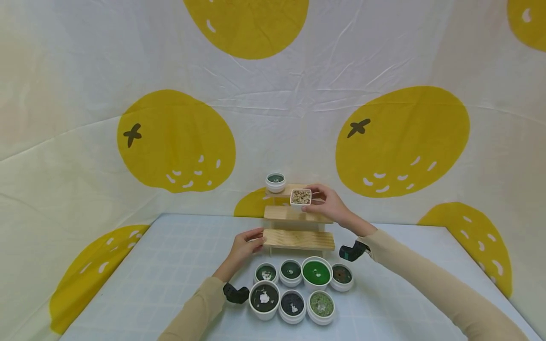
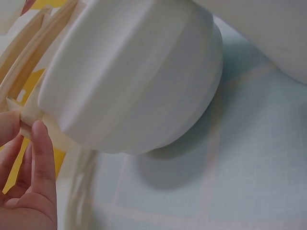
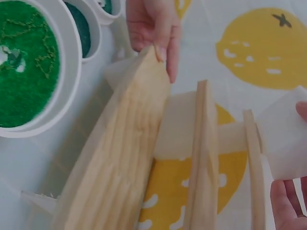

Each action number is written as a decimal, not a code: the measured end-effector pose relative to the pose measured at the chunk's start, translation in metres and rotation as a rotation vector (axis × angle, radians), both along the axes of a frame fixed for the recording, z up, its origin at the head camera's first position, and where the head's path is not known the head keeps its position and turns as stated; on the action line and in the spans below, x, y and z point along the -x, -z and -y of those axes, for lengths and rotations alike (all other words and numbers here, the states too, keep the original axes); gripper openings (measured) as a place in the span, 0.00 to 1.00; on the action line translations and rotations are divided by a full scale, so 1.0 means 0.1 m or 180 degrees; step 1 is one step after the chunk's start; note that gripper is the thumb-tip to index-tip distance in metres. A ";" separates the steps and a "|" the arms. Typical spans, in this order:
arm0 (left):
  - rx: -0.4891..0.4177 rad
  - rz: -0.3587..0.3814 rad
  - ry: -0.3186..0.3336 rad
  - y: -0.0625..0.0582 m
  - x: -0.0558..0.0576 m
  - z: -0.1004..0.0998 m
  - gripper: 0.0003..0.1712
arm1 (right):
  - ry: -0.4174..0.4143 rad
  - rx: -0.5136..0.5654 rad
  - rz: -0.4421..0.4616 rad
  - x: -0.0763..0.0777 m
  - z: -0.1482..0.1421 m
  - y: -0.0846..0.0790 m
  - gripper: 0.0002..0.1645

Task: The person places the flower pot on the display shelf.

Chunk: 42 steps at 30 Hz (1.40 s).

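A small white square pot [image 1: 301, 197] filled with tan grainy bits is held at its right side by my right hand [image 1: 330, 203]. It is near the top board of a three-step wooden stand [image 1: 298, 239]. In the right wrist view the pot [image 3: 285, 136] appears beside the farthest board, with the fingers [image 3: 283, 203] on it. My left hand [image 1: 244, 247] pinches the left end of the lowest board, as the left wrist view shows with thumb and fingers [image 2: 42, 158] at the board's corner. A white round pot [image 1: 275, 184] stands at the top board's left end.
Several white round pots stand close together in front of the stand, among them a bright green one [image 1: 316, 273], a dark one [image 1: 264, 300] and a mossy one [image 1: 322, 307]. A pale blue checked cloth [image 1: 162, 265] covers the table. Behind hangs a fruit-print curtain [image 1: 281, 132].
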<state>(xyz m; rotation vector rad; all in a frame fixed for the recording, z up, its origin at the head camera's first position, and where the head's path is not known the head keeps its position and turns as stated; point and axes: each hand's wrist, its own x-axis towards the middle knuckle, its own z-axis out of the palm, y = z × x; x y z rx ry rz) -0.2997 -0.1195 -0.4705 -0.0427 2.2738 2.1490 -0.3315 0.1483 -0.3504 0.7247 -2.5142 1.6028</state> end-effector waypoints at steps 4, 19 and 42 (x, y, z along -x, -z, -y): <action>-0.0020 -0.0003 0.0002 0.00 0.00 0.00 0.22 | 0.0009 0.0035 -0.0004 0.07 0.01 -0.03 0.34; 0.0105 0.0058 -0.0018 0.01 0.00 0.01 0.22 | 0.0200 -0.0011 0.0146 0.25 0.03 -0.11 0.35; 0.0213 0.0014 0.0026 -0.01 -0.02 0.00 0.23 | 0.0314 0.0056 0.0338 0.49 0.09 -0.10 0.38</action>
